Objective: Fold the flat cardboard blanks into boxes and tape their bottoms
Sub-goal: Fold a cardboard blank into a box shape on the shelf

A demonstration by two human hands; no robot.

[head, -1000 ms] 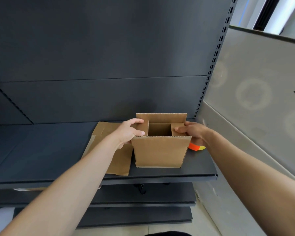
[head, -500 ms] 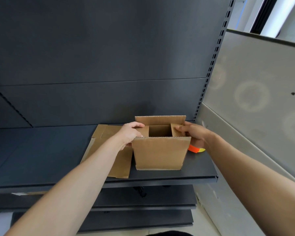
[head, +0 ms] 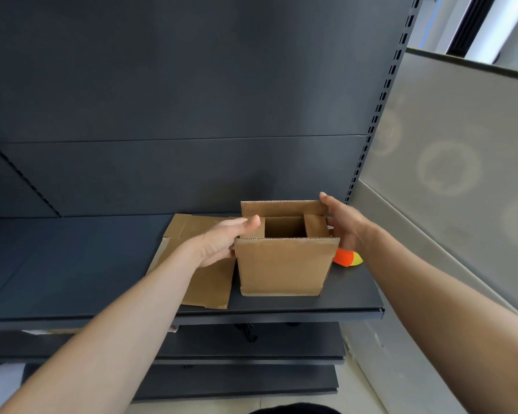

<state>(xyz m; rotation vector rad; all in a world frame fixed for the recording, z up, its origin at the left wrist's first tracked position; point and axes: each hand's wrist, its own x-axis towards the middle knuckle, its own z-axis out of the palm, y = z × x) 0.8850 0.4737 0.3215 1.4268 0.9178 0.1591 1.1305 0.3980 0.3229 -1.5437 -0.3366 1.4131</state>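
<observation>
A brown cardboard box (head: 284,265) stands open-topped on the dark shelf (head: 72,264), its long flaps upright and its two short flaps folded inward. My left hand (head: 222,242) grips the box's left side, thumb lying over the left short flap. My right hand (head: 346,228) is at the box's right side with fingers spread, its thumb tip touching the right corner of the back flap. Flat cardboard blanks (head: 207,289) lie on the shelf just left of the box, partly under my left wrist.
An orange and yellow object (head: 349,258) lies on the shelf behind my right hand. The shelf's back panel rises close behind the box, with a slotted upright (head: 371,130) at its right. A grey wall panel (head: 446,174) stands to the right. Lower shelves (head: 251,342) sit below.
My right hand has come off the right short flap and opened, its thumb rising to the back flap's corner. My left hand stays on the left flap. The box has not moved.
</observation>
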